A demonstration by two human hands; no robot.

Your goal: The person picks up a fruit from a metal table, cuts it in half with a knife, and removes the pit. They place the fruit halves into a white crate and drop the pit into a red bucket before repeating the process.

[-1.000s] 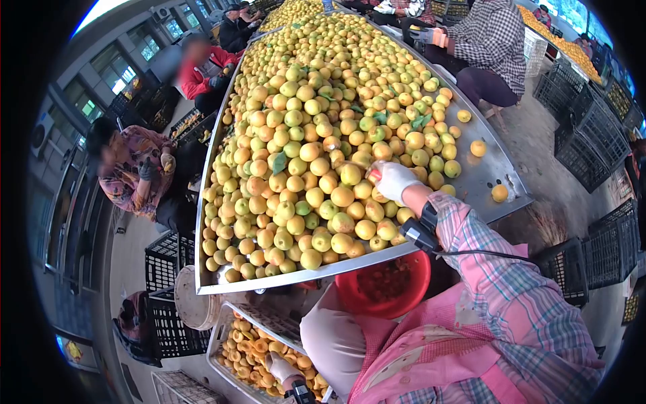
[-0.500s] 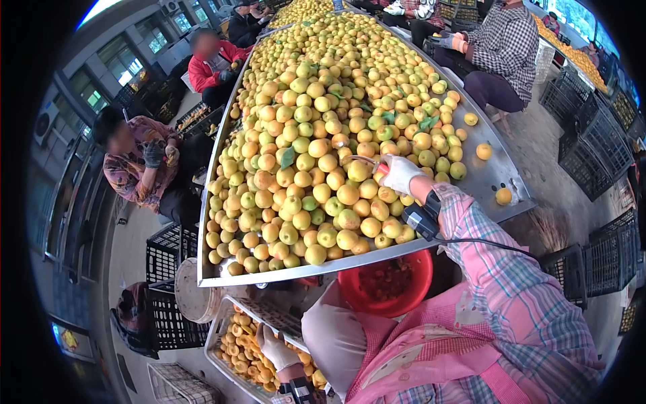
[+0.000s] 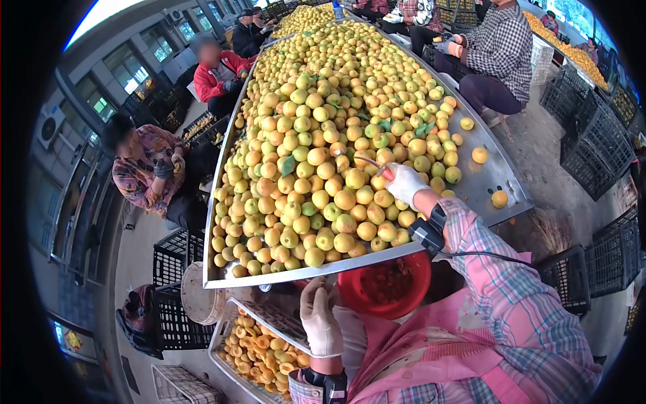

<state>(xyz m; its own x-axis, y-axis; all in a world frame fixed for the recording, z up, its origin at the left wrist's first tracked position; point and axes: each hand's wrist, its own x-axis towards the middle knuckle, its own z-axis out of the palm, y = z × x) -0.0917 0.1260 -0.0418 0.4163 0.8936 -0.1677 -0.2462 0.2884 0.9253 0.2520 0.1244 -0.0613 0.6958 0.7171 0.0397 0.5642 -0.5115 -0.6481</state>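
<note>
In my white-gloved right hand [image 3: 406, 184] is a red-handled tool [image 3: 388, 174] with a thin, curved metal end. The hand is closed round it above the right side of a big heap of yellow-orange apricots [image 3: 316, 155]. My left hand [image 3: 320, 316], also gloved, is raised between the table's front edge and my lap. Its fingers point up, slightly bent, and I see no fruit in them. Below and left of it, a white crate [image 3: 232, 316] holds halved, pitted apricots [image 3: 259, 353]. Beside my knee a red basin [image 3: 420, 296] contains dark brownish bits.
The apricots lie on a long metal table [image 3: 296, 275] with a raised rim; a few loose ones are at its right. Black crates [image 3: 176, 316] and a white bucket [image 3: 202, 296] stand left, more black crates [image 3: 592, 145] right. Several people sit along the table's sides.
My left hand has come up out of the crate of apricot halves to near the table edge. My right hand with the tool stays about where it was. The view has shifted slightly.
</note>
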